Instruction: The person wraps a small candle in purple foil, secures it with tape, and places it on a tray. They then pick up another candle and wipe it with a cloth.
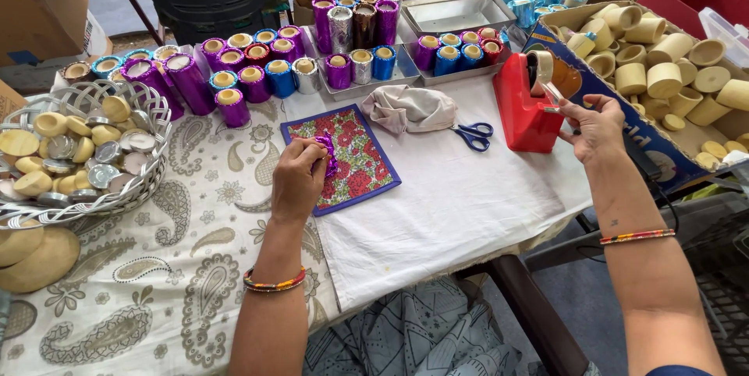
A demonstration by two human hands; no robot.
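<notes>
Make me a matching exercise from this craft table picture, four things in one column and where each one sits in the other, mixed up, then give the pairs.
Things:
1. scissors
2. tape dispenser
3. wire basket
4. left hand

Places:
A. far left of the table, full of round lids
B. on the floral mat, holding a purple foil piece
C. at the right hand, beside the box of plain cylinders
D. on the white cloth, between the crumpled fabric and the dispenser

Pairs: 1-D, 2-C, 3-A, 4-B

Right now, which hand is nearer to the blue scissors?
Right. The right hand is at the red tape dispenser just beside the blue scissors; the left hand is farther off, on the floral mat.
</notes>
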